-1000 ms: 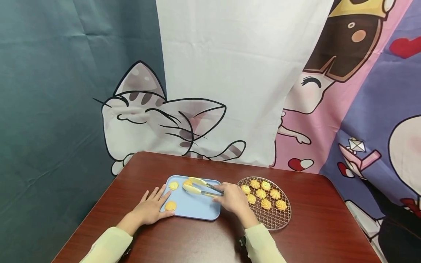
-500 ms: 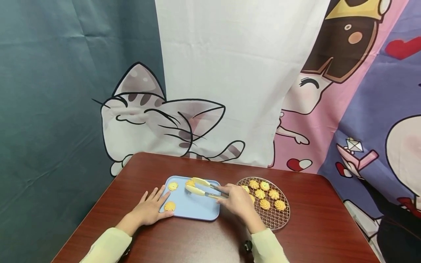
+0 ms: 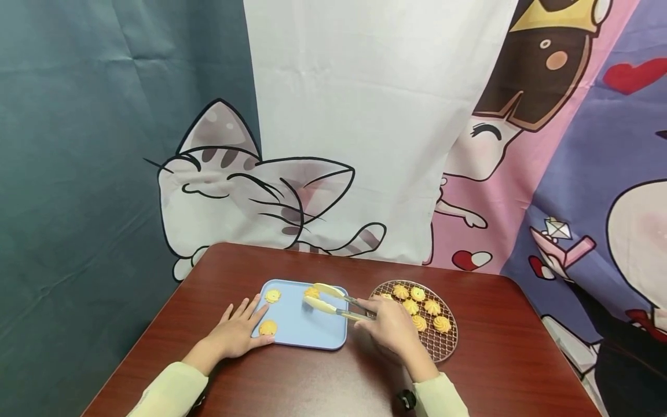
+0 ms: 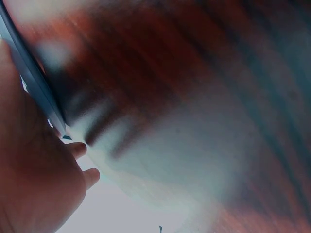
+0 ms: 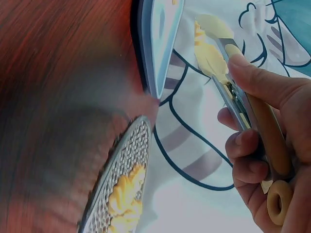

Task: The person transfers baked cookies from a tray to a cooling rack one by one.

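My right hand [image 3: 393, 324] grips a pair of tongs [image 3: 321, 304] with pale yellow tips. Between those tips sits a piped yellow cookie [image 3: 311, 292], over the right half of a light blue tray [image 3: 307, 333]; in the right wrist view the cookie [image 5: 198, 39] looks raised off the tray. Two more cookies lie on the tray, one at the far left corner [image 3: 272, 296] and one at the near left [image 3: 268, 328]. With fingers spread, my left hand [image 3: 234, 331] rests at the tray's left edge, thumb along the near corner.
A round wire rack [image 3: 443, 347] bearing several piped cookies stands right of the tray, partly behind my right hand. Both are on a dark red wooden table [image 3: 292, 382]. Printed cloth [image 3: 333, 116] hangs behind the table's far edge.
The tongs and the cookie in them have moved rightward across the tray, with my right hand shifting right over the rack's edge. My left hand stays in place.
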The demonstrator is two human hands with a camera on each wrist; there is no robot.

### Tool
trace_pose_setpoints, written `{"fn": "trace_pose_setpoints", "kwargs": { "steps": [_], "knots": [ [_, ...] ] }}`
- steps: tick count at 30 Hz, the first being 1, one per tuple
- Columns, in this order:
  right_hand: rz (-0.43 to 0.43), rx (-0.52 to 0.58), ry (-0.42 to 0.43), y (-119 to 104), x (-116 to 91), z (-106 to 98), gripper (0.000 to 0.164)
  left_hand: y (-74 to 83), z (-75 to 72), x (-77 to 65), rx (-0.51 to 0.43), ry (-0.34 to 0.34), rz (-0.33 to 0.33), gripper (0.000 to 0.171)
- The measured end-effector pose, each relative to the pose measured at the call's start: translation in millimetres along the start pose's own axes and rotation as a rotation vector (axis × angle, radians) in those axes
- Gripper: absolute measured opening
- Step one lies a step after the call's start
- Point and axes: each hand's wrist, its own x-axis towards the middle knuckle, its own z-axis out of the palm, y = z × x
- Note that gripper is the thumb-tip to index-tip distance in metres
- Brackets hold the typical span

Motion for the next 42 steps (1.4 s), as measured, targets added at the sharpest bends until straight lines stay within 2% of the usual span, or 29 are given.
{"fn": "trace_pose_setpoints", "kwargs": {
  "steps": [9, 16, 29, 42],
  "knots": [
    [0.024, -0.022, 0.036, 6.8, -13.5, -12.4, 0.054, -3.1, 4.6, 0.2, -0.02, 0.012, 0.019, 0.091],
    [-0.003, -0.048, 0.076, 13.8, -26.0, -18.9, 0.053, -3.6, 5.2, -0.7, -0.021, 0.013, 0.018, 0.09],
    [0.076, -0.066, 0.08, 28.7, -57.0, -35.4, 0.051, -4.4, 10.4, -0.2, -0.021, -0.004, 0.005, 0.092],
    [0.064, -0.098, 0.173, 44.1, -80.5, -51.6, 0.051, -5.4, 10.6, 0.2, -0.023, 0.008, 0.016, 0.091]
  ]
}}
